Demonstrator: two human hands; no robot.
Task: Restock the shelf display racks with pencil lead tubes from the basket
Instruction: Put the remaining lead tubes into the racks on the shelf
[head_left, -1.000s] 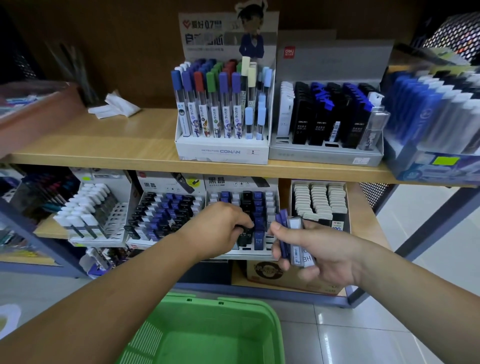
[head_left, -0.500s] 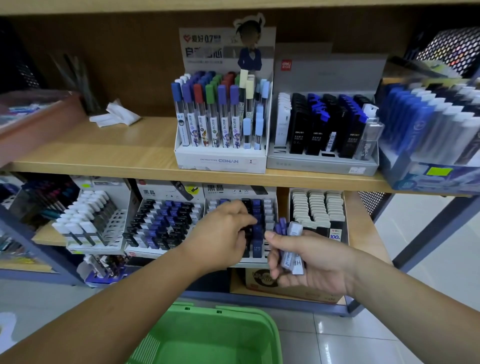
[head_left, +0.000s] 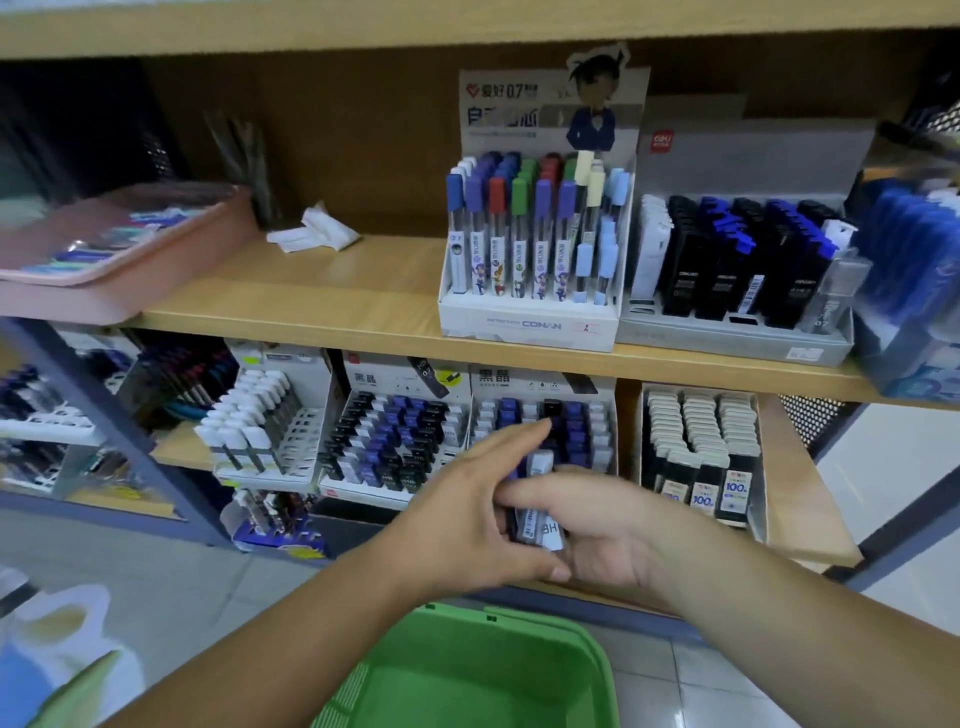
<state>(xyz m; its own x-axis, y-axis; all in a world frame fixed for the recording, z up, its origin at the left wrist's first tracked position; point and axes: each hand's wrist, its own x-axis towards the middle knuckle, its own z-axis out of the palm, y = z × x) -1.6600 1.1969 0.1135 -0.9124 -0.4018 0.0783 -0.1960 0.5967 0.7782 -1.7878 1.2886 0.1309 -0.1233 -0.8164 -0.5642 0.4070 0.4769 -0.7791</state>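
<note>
Clamping a bundle of pencil lead tubes (head_left: 545, 530) just before the lower rack (head_left: 519, 379), right hand (head_left: 608, 540) fingers are gripping firm, left hand (head_left: 462, 519) fingers are lying straight across it; tubes are probably handling light, stiff, slick, so pinching mid-body sides.

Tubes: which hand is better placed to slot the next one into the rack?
Left, probably. The right hand grips the tubes as a bundle; the left hand rests on them, and its index finger points at the rack right behind.
</note>
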